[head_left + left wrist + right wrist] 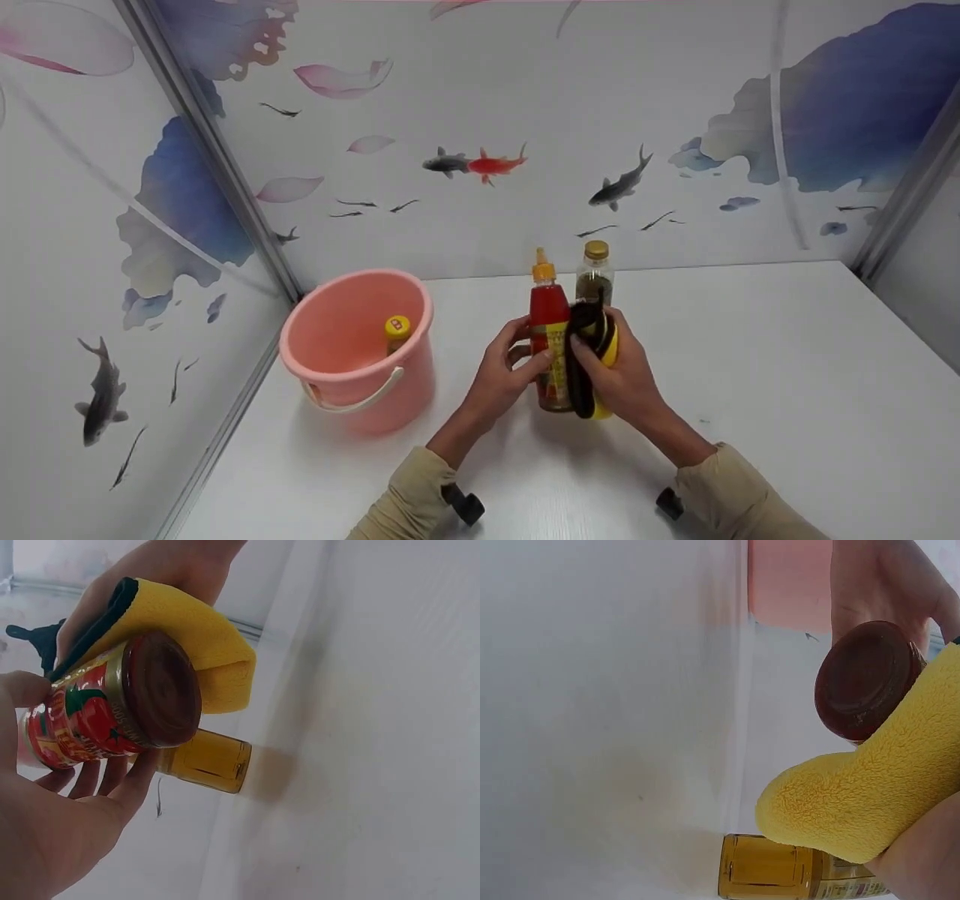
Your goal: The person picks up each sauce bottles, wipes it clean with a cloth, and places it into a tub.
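Above the table, my left hand (501, 369) grips a red ketchup squeeze bottle (550, 307) with an orange pointed cap. Its label carries tomatoes, and the dark red base (163, 688) faces the left wrist view. My right hand (634, 367) holds a folded yellow cloth (855, 780) with a black edge against the bottle's right side. Behind the cloth stands a clear glass bottle (595, 277) with a gold cap; the wrist views show amber liquid (214, 761) in its lower part. The cloth hides much of that bottle in the head view.
To the left on the white table (787, 397) stands a pink bucket (397, 397) with a white handle. Inside it, a yellow-capped container (397, 327) leans near the right wall. Printed panels (480, 90) close off the back and the left side.
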Available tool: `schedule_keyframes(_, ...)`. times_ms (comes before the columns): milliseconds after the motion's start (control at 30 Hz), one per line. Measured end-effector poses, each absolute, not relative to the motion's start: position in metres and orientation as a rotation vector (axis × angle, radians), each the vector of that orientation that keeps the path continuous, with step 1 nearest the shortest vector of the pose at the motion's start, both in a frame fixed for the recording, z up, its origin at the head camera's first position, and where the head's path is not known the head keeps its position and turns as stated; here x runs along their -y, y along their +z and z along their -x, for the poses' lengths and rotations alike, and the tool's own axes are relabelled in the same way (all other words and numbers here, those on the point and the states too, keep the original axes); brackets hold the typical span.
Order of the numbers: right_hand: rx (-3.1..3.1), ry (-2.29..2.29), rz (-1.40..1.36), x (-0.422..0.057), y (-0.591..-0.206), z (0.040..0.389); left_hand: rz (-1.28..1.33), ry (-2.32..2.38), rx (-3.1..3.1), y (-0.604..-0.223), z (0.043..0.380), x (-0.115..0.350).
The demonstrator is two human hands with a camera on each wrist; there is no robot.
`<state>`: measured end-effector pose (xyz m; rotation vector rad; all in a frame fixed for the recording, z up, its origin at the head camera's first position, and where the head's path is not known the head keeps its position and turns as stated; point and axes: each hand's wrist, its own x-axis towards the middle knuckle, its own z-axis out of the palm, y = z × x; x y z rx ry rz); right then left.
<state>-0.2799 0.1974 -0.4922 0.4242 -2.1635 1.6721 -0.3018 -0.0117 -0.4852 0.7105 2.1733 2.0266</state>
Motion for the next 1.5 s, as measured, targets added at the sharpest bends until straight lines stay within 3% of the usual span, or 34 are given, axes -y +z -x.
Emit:
schedule_keyframes(667, 2.136, 1.688, -0.434, -0.203, -0.488, 0.278, -0.764, 1.802, -2.129, -0.49, 0.298, 0.011)
schedule_keyframes(1500, 2.172, 1.732, -0.478, -0.196, -0.494, 0.278, -0.687, 2.201, -2.06, -0.477, 0.304, 0.016)
